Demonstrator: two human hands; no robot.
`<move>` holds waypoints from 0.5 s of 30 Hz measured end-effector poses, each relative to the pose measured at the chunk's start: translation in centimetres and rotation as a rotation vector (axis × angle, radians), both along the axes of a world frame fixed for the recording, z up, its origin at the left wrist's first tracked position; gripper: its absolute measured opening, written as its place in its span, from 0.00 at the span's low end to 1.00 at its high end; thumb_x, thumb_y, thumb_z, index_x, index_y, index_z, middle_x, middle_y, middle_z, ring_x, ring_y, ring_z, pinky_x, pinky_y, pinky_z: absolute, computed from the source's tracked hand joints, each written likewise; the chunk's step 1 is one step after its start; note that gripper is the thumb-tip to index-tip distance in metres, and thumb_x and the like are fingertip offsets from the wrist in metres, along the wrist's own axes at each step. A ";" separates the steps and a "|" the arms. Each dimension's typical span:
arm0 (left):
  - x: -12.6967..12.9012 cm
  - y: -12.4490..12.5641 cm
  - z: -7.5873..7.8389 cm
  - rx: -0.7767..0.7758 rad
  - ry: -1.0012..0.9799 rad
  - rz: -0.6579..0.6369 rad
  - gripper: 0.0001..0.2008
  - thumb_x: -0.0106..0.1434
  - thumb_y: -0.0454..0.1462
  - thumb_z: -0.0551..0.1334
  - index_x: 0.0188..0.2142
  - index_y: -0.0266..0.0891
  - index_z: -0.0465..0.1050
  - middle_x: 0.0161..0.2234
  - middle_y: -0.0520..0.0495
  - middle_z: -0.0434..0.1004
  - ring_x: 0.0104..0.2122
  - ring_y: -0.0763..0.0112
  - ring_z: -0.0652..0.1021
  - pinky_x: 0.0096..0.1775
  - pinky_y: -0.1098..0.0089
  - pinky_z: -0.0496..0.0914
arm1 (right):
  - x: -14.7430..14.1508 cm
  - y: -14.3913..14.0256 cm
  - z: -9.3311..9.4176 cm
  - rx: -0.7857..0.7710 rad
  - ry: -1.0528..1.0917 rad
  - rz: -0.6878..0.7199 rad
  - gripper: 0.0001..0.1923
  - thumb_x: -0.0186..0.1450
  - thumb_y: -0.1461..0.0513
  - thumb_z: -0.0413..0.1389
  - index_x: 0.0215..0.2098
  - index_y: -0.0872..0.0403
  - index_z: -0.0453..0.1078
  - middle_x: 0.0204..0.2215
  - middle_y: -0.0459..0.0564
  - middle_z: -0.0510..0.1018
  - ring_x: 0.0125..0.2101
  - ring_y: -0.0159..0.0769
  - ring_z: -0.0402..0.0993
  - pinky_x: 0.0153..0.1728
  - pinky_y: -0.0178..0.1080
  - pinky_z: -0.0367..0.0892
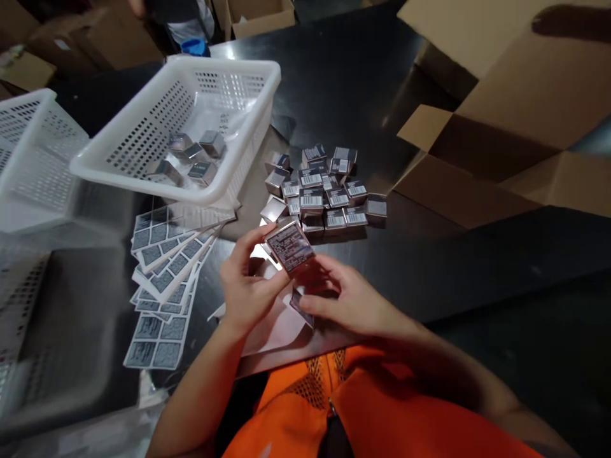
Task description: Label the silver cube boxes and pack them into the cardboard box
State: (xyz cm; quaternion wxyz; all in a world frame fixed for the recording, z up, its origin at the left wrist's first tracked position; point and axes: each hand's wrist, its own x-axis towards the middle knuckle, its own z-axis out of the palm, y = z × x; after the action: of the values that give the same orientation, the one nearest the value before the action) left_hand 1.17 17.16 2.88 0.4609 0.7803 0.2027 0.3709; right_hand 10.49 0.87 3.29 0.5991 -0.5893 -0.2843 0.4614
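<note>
My left hand (251, 280) pinches a small silver box (289, 246) between thumb and fingers. Dark printed text covers the face turned up toward me. My right hand (351, 292) is closed just below and to the right of that box, its fingers partly hidden behind it. Under the right thumb shows a small dark printed piece (301, 306); whether it is a label or the side of another box I cannot tell. A white sheet (272, 324) lies beneath both hands. Beyond them stands a cluster of small silver boxes (311, 198), many with barcodes facing up.
Fanned sheets of dark square labels (162, 331) lie at the left. A white plastic basket (248, 159) behind them holds several small boxes and clear plastic. Another white basket (42, 159) is at far left. An open cardboard box (472, 197) stands on the dark table at right.
</note>
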 end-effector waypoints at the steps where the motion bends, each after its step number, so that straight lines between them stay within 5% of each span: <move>1: 0.0 0.0 -0.1 -0.013 -0.030 -0.024 0.28 0.49 0.34 0.76 0.50 0.45 0.77 0.45 0.49 0.80 0.38 0.70 0.79 0.29 0.78 0.70 | 0.2 0.2 -0.1 0.004 0.066 0.023 0.24 0.60 0.56 0.70 0.52 0.52 0.74 0.42 0.49 0.82 0.41 0.36 0.80 0.43 0.39 0.75; 5: -0.1 0.1 -0.1 -0.020 -0.090 -0.041 0.29 0.49 0.30 0.76 0.51 0.46 0.76 0.45 0.50 0.79 0.38 0.72 0.79 0.29 0.78 0.69 | 0.5 0.8 -0.2 -0.014 0.162 0.005 0.17 0.56 0.57 0.73 0.40 0.56 0.79 0.34 0.48 0.84 0.35 0.35 0.80 0.41 0.38 0.75; 10: -0.3 0.1 -0.1 0.037 -0.070 -0.034 0.29 0.50 0.32 0.75 0.52 0.47 0.75 0.46 0.51 0.79 0.32 0.77 0.77 0.25 0.80 0.65 | -0.1 1.0 -0.2 -0.026 0.216 -0.023 0.19 0.53 0.57 0.74 0.39 0.56 0.80 0.33 0.48 0.83 0.32 0.34 0.80 0.38 0.38 0.76; 15: -0.2 0.2 0.0 0.043 0.019 -0.005 0.28 0.52 0.37 0.76 0.53 0.44 0.74 0.49 0.48 0.78 0.36 0.74 0.78 0.25 0.80 0.66 | -0.7 0.6 0.2 -0.018 -0.246 -0.239 0.05 0.60 0.60 0.69 0.34 0.52 0.82 0.31 0.47 0.83 0.30 0.35 0.79 0.33 0.38 0.75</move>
State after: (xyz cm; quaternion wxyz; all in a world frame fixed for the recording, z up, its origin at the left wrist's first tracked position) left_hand 0.93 17.41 2.83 0.4431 0.7940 0.1973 0.3666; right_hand 9.78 1.52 3.52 0.6049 -0.6765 -0.2792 0.3139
